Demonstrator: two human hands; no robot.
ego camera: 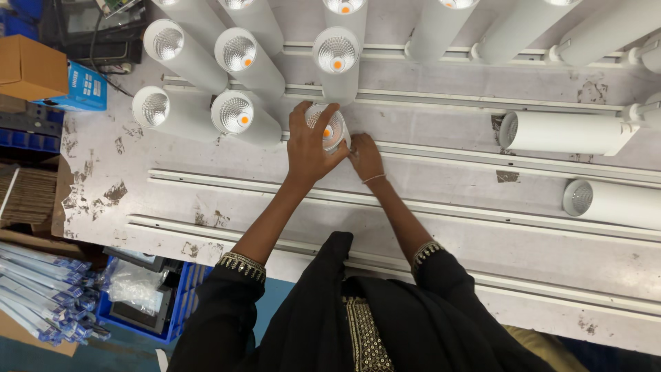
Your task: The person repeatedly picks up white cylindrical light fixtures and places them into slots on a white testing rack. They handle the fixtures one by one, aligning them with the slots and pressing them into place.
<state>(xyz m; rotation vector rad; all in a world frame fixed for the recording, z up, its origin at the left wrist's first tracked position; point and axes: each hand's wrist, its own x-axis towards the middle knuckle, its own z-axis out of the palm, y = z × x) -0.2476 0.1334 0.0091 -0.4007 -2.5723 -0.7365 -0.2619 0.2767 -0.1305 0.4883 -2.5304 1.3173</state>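
Note:
A white cylindrical track light (332, 131) with a ribbed reflector and an orange centre stands on a white mounting rail (482, 153) of a scuffed white board. My left hand (308, 146) wraps its fingers over the lamp's front rim. My right hand (365, 156) reaches in from the right and touches the lamp's lower side by the rail. Both arms wear black sleeves with beaded cuffs.
Several more white cylinder lights (237, 55) stand in rows on rails (206, 180) at the upper left and along the top. Two lie sideways at right (564, 132). A brown carton (29, 67), a blue box (84, 88) and a blue crate (177, 293) sit left of the board.

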